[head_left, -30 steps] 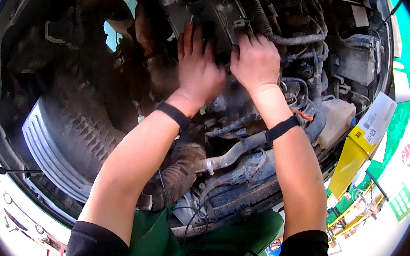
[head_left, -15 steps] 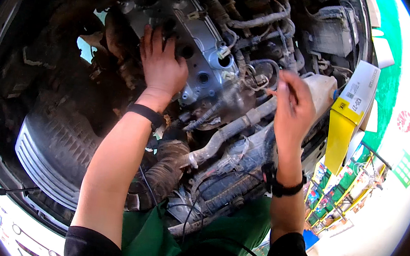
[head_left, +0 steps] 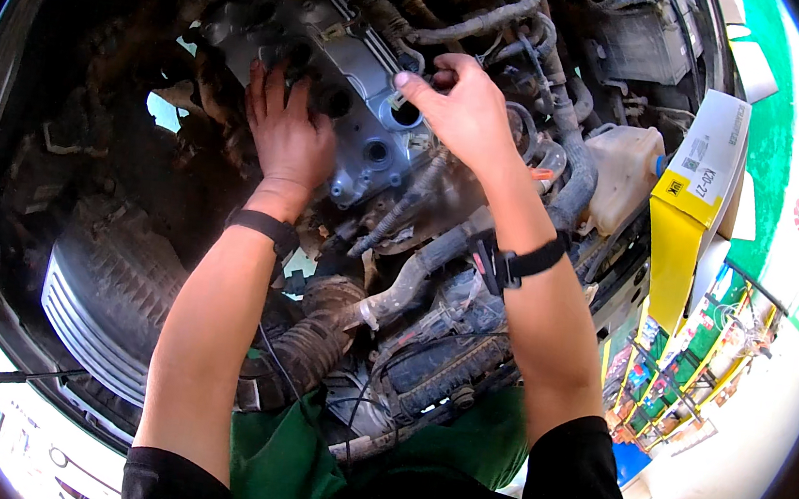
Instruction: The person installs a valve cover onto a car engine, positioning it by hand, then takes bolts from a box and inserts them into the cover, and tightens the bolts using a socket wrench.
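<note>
My left hand [head_left: 289, 145] lies with its fingers spread on the grey metal valve cover [head_left: 353, 137] of a car engine, left of its row of dark round holes. Over the cover's right side reaches my right hand [head_left: 468, 111], thumb and fingers curled together just above a round opening [head_left: 406, 113]. A pale wiring connector sits right beside the thumb tip. Whatever is between those fingers is too small or hidden to make out. Below the opening, a ribbed wiring conduit [head_left: 402, 206] runs down past the cover.
A dusty battery [head_left: 647, 42] sits at the far right, with a whitish fluid reservoir [head_left: 619, 175] nearer me. On the right edge stands a yellow and white cardboard box [head_left: 692, 202]. A ribbed intake hose [head_left: 308, 332] and a grey pipe [head_left: 426, 272] lie in front.
My right hand has moved left and away from me, from beside the reservoir to the round opening. My left hand still rests on the cover; the whole view has shifted slightly.
</note>
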`<state>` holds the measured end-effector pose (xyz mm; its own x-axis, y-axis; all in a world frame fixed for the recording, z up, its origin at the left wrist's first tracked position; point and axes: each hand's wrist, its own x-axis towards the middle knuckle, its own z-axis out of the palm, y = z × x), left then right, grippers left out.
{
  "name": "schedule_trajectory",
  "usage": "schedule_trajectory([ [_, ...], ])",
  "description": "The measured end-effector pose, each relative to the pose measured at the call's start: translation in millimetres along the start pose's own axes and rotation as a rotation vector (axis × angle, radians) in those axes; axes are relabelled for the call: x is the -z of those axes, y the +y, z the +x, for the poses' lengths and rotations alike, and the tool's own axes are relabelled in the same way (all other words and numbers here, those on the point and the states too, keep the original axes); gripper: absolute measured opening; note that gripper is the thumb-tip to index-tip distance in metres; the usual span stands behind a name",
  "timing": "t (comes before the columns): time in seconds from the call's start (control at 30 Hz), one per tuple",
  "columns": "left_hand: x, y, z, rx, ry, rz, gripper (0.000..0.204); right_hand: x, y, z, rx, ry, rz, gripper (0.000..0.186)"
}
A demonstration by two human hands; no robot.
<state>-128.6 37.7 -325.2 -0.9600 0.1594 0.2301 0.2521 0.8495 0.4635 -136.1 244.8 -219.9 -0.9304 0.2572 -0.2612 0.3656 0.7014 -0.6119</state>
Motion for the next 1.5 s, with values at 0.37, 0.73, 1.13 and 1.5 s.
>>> schedule_trajectory([
  [0.37,-0.6,-3.7,-2.4,0.015,-0.033,0.027,0.043,1.6,15.4,32.1,-0.172,-0.277,0.411,0.031],
  [0.73,-1.2,-8.4,-3.2,-0.001,-0.044,0.052,0.042,2.8,-14.8,-97.0,0.337,0.123,0.028,0.023],
  [1.13,-0.4,0.7,-1.4,0.002,-0.070,0.085,0.044,39.3,-58.6,-215.2,0.133,-0.141,0.337,0.017],
  [1.5,-2.8,12.5,2.7,0.054,-0.156,0.122,0.045,37.5,-42.8,-220.1,0.125,-0.121,0.155,0.014],
])
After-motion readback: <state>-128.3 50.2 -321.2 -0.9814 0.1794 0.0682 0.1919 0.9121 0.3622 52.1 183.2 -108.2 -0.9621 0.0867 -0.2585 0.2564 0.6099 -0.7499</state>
